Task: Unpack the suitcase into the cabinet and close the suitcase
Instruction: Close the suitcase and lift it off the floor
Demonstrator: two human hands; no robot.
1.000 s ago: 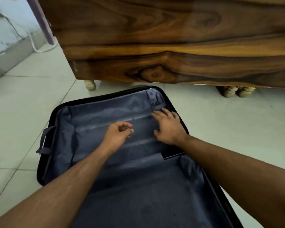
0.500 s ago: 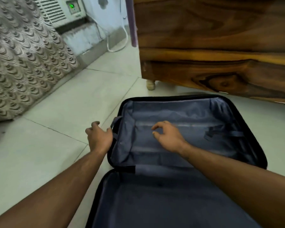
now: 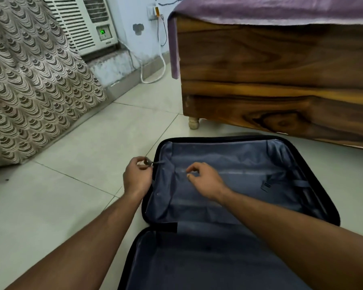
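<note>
A black suitcase (image 3: 314, 162) lies open on the tiled floor, both halves lined with grey-blue fabric and holding no loose items. My left hand (image 3: 137, 177) is at the far half's left rim and pinches the end of a grey strap (image 3: 153, 163). My right hand (image 3: 205, 180) hovers over the lining of that half with thumb and fingers curled close together; whether it pinches the fabric is unclear. The strap's other buckle piece (image 3: 265, 185) lies on the right side of the lining.
A dark wooden cabinet (image 3: 281, 80) on short turned legs stands just behind the suitcase, a purple cloth (image 3: 270, 11) over its top. A patterned curtain (image 3: 29, 91) hangs at the left. An air conditioner (image 3: 86, 21) and a white cable (image 3: 155, 78) are against the far wall.
My view swung left and upward. My left hand moved from the middle of the lining to the left rim and took hold of the strap end. My right hand shifted left and curled.
</note>
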